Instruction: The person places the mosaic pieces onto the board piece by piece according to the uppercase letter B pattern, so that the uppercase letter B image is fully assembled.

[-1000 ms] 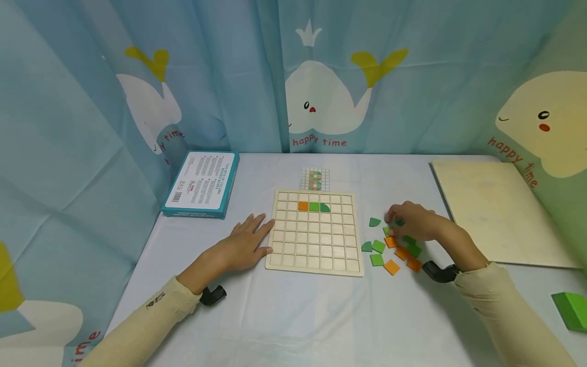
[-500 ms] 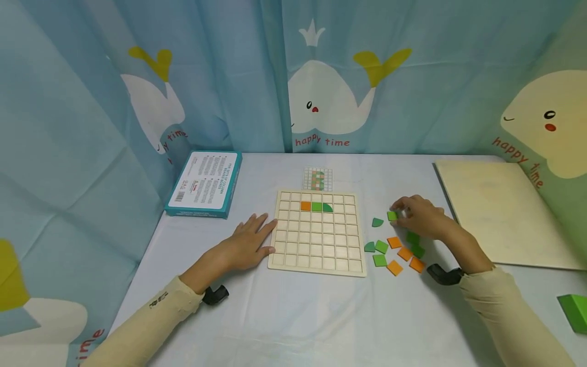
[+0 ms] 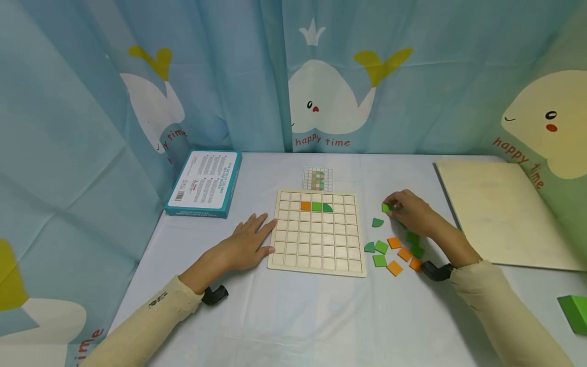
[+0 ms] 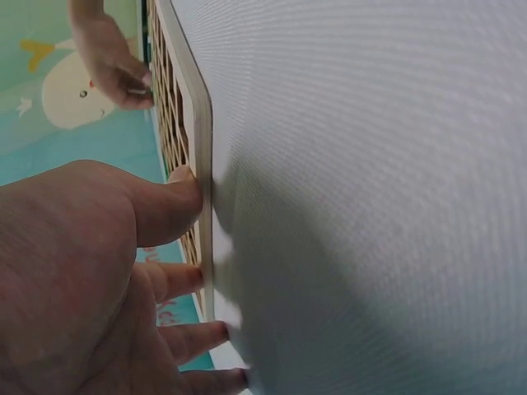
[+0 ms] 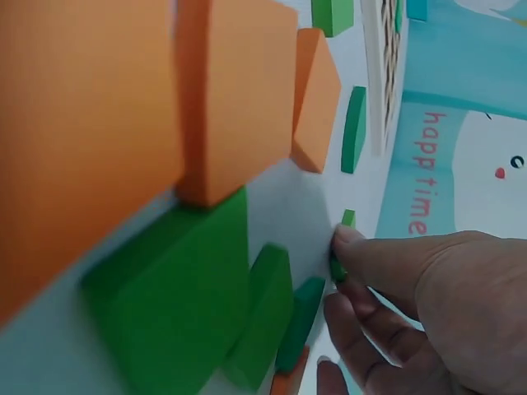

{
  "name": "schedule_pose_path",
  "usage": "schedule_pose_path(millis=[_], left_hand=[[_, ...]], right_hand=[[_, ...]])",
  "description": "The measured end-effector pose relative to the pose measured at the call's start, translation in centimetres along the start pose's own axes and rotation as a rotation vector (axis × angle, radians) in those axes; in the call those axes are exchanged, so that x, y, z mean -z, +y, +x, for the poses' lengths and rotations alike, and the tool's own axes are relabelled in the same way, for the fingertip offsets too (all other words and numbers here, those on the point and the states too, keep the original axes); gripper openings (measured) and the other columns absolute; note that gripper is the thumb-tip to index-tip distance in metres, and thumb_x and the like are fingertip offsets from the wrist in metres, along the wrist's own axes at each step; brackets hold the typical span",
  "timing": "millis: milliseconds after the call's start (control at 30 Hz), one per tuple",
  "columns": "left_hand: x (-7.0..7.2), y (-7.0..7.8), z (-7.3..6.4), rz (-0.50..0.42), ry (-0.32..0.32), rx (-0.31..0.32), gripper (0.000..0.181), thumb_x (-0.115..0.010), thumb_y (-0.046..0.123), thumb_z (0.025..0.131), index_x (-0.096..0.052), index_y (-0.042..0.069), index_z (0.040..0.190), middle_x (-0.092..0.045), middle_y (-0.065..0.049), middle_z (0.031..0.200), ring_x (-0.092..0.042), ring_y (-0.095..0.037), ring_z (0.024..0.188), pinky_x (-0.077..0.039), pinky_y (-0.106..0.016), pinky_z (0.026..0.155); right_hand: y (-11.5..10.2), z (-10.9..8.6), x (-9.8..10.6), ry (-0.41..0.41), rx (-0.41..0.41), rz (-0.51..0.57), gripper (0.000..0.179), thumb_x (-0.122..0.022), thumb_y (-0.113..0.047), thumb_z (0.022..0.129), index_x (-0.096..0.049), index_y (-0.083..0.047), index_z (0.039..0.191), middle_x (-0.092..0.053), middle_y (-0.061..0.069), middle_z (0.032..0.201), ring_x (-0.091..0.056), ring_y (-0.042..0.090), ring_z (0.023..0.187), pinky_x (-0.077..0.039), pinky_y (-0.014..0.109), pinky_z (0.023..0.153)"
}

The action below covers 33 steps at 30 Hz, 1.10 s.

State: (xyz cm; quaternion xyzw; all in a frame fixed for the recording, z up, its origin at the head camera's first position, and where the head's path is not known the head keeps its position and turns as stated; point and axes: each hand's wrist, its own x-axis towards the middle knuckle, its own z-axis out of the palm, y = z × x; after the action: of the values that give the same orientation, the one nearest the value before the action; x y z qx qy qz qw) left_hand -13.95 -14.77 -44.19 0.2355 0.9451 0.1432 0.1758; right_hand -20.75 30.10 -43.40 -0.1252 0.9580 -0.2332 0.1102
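Note:
My right hand (image 3: 411, 211) pinches a light green square tile (image 3: 386, 208) between thumb and fingers, just beyond the loose tiles; the right wrist view shows this tile (image 5: 348, 219) partly covered by the thumb. My left hand (image 3: 246, 245) lies with spread, straight fingers against the left edge of a wooden grid board (image 3: 316, 260). In the left wrist view the thumb (image 4: 169, 210) touches the board's rim. In one upper row of the board sit an orange square (image 3: 305, 206), a green square (image 3: 317, 206) and a dark green quarter-circle (image 3: 327, 207), side by side.
Loose orange tiles (image 3: 395, 268), green tiles (image 3: 379, 261) and quarter-circles (image 3: 377, 223) lie right of the board. A pattern card (image 3: 317, 179) lies behind it. A teal box (image 3: 204, 183) stands back left, a pale flat panel (image 3: 504, 214) right, a green block (image 3: 574, 313) at the far right.
My right hand has picked the light green square out of the loose tiles and moved it away from me, slightly left. My left hand keeps its place at the board.

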Motion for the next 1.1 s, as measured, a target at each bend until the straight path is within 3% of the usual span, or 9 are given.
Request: schedule_pose_path(millis=[333, 567, 900, 1100], left_hand=[[-0.1, -0.2, 0.0, 0.002, -0.006, 0.007, 0.073, -0.053, 0.046, 0.109, -0.024, 0.017, 0.17, -0.016, -0.017, 0.176, -0.009, -0.045, 0.162, -0.017, -0.066, 0.126], [-0.2, -0.2, 0.1, 0.009, 0.003, -0.001, 0.072, -0.054, 0.044, 0.11, -0.025, 0.015, 0.169, -0.018, -0.019, 0.175, -0.011, -0.046, 0.162, -0.018, -0.067, 0.126], [-0.1, -0.1, 0.1, 0.013, 0.0, -0.004, 0.072, -0.053, 0.043, 0.11, -0.025, 0.014, 0.169, -0.017, -0.02, 0.175, -0.01, -0.046, 0.162, -0.018, -0.068, 0.126], [-0.1, -0.2, 0.1, 0.015, -0.014, 0.001, 0.073, -0.053, 0.045, 0.11, -0.023, 0.015, 0.17, -0.016, -0.019, 0.176, -0.009, -0.046, 0.162, -0.018, -0.067, 0.126]], right_hand=[[-2.5, 2.5, -0.8, 0.022, 0.042, 0.027, 0.031, -0.06, -0.005, 0.106, -0.059, 0.012, 0.132, -0.054, 0.032, 0.123, -0.057, 0.046, 0.113, -0.049, 0.061, 0.098], [-6.2, 3.5, -1.4, 0.022, 0.098, 0.083, 0.031, -0.058, -0.003, 0.107, -0.057, 0.011, 0.134, -0.053, 0.031, 0.127, -0.057, 0.046, 0.118, -0.05, 0.058, 0.101], [-12.4, 4.1, -5.0, -0.051, 0.234, 0.097, 0.03, -0.069, -0.009, 0.103, -0.062, 0.003, 0.13, -0.059, 0.021, 0.125, -0.063, 0.036, 0.113, -0.053, 0.052, 0.099], [-14.6, 4.6, -6.6, -0.037, 0.281, 0.043, 0.023, -0.075, -0.013, 0.099, -0.068, -0.006, 0.12, -0.065, 0.012, 0.119, -0.063, 0.031, 0.112, -0.043, 0.056, 0.097]])
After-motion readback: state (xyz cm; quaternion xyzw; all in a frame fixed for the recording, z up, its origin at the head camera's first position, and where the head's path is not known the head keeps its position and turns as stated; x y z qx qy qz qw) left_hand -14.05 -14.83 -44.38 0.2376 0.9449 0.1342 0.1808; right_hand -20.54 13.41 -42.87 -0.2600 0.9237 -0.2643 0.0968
